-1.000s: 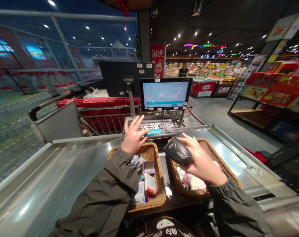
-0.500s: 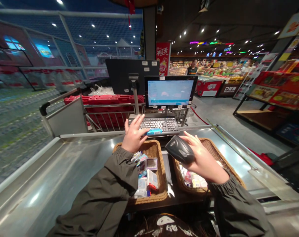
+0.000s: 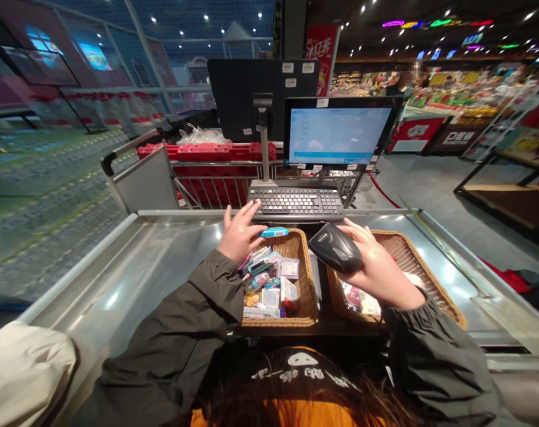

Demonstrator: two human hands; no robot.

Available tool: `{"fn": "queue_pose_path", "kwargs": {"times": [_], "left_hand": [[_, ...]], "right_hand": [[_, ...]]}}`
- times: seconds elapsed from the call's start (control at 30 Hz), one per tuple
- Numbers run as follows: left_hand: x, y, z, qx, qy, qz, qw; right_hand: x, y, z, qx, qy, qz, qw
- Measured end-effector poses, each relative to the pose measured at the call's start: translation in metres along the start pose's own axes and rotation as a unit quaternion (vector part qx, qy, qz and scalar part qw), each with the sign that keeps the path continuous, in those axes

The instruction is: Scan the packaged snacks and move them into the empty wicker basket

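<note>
My left hand (image 3: 241, 233) pinches a small blue packet (image 3: 274, 232), which has a white barcode label on it. It hovers over the back of the left wicker basket (image 3: 312, 279), just in front of the keyboard (image 3: 296, 203). Several small packaged goods (image 3: 269, 279) lie in that basket. A black barcode scanner (image 3: 335, 247) is gripped in my right hand (image 3: 376, 261), its head pointing left towards the packet. Below this hand stands the right wicker basket (image 3: 423, 270), partly covered by my hand and sleeve, with small items inside.
Behind the keyboard a lit monitor (image 3: 338, 139) and a second dark screen (image 3: 238, 98) stand on posts. The metal counter (image 3: 175, 249) runs to both sides. A cart with red crates (image 3: 207, 152) is beyond it. A person (image 3: 400, 86) is far back right.
The view has tilted down and turned a little left. The blue packet has come back from the keyboard's front edge to over the left basket. Both hands keep their hold.
</note>
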State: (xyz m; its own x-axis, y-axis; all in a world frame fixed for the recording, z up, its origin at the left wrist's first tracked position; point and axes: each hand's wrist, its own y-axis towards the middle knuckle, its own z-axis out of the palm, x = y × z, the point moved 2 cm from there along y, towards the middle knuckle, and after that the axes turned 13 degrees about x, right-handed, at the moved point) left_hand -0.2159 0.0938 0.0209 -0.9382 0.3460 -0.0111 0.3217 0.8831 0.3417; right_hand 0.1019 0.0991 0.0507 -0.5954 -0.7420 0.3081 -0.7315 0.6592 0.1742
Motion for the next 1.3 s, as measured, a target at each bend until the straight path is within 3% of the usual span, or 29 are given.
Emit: {"fn": "queue_pose_path", "kwargs": {"times": [0.23, 0.53, 0.7, 0.83, 0.9, 1.1, 1.3], "left_hand": [[0.008, -0.041, 0.026, 0.116, -0.017, 0.011, 0.993], [0.008, -0.09, 0.065, 0.266, -0.076, 0.043, 0.96], [-0.001, -0.103, 0.08, 0.343, -0.057, 0.06, 0.936], [-0.001, -0.103, 0.077, 0.398, -0.048, 0.075, 0.913], [0.002, -0.098, 0.068, 0.378, -0.052, 0.073, 0.921], [0.001, -0.066, 0.034, 0.237, -0.049, 0.115, 0.963], [-0.037, -0.006, 0.023, 0.175, -0.059, 0.199, 0.962]], "right_hand": [[0.008, 0.011, 0.012, 0.018, 0.009, -0.008, 1.0], [0.018, 0.021, 0.029, 0.027, 0.035, -0.015, 0.999], [0.021, 0.023, 0.035, 0.022, 0.047, -0.002, 0.999], [0.018, 0.017, 0.033, 0.016, 0.049, 0.016, 0.999], [0.015, 0.011, 0.028, 0.01, 0.045, 0.027, 0.999], [-0.009, -0.018, 0.006, -0.04, 0.022, 0.08, 0.996], [-0.053, -0.061, -0.028, -0.113, -0.034, 0.166, 0.979]]}}
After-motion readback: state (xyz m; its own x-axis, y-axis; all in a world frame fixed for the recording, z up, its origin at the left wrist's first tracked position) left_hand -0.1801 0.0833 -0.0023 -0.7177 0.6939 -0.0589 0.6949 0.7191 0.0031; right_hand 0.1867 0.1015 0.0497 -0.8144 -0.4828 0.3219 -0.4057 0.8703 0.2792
